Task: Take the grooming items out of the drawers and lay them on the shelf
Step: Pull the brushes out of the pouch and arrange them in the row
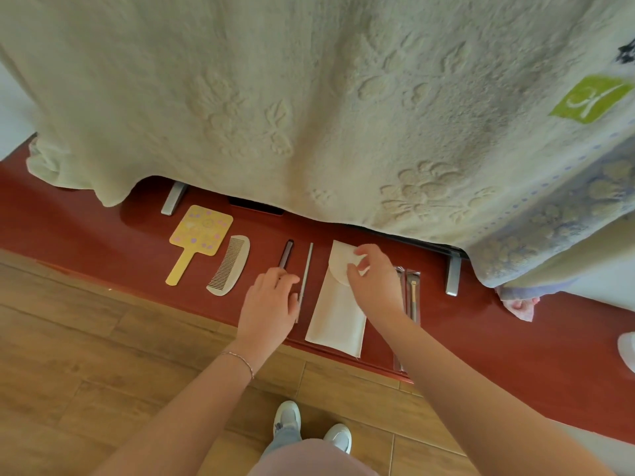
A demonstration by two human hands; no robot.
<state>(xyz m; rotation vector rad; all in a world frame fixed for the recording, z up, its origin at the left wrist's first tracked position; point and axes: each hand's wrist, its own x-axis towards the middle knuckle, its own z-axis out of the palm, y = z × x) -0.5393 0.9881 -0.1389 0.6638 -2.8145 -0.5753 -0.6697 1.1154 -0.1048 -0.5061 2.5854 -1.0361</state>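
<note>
On the red shelf [103, 242] lie a yellow hand mirror [200, 237], a pale comb [230, 265], a dark slim stick [286, 253], a thin silver rod [307, 269], a white pouch [338, 314] and clear-wrapped brushes [413, 293]. My left hand [271, 307] rests over the lower ends of the dark stick and the rod, fingers curled on them. My right hand [372, 276] pinches a round white pad [343, 267] at the pouch's top.
A cream embossed blanket [309, 97] hangs over the unit behind the shelf, with two grey metal feet [173, 199] under it. Wooden floor [86, 355] runs in front, with my shoes [338, 436] on it. No drawer is in view.
</note>
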